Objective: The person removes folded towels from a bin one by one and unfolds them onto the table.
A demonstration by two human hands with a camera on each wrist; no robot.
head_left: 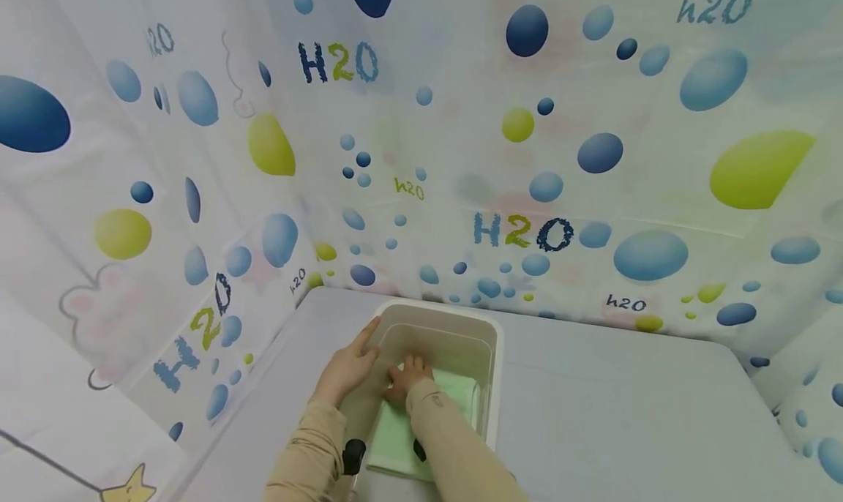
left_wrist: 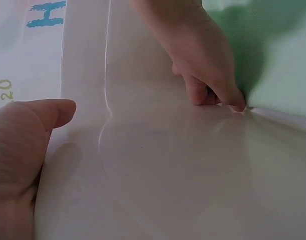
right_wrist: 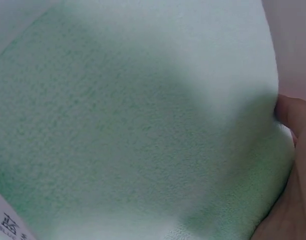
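A pale green folded towel [head_left: 395,443] lies in a white plastic bin [head_left: 495,385]. My left hand [head_left: 345,374] holds the bin's left rim; one finger stretches along it, and the thumb [left_wrist: 62,112] comes over the edge in the left wrist view. Inside the bin, my right hand [head_left: 410,379] is at the towel's far left part. In the left wrist view the curled fingers of the right hand [left_wrist: 213,75] are at the towel's edge. The right wrist view has the right thumb [right_wrist: 293,112] against the towel's edge, the towel [right_wrist: 142,125] filling most of that view.
The bin stands on a white-covered table [head_left: 612,407]. A curtain [head_left: 461,158] printed with coloured drops and H2O lettering hangs behind the table and along its sides. A white label [right_wrist: 10,222] with dark print shows at the lower left of the right wrist view.
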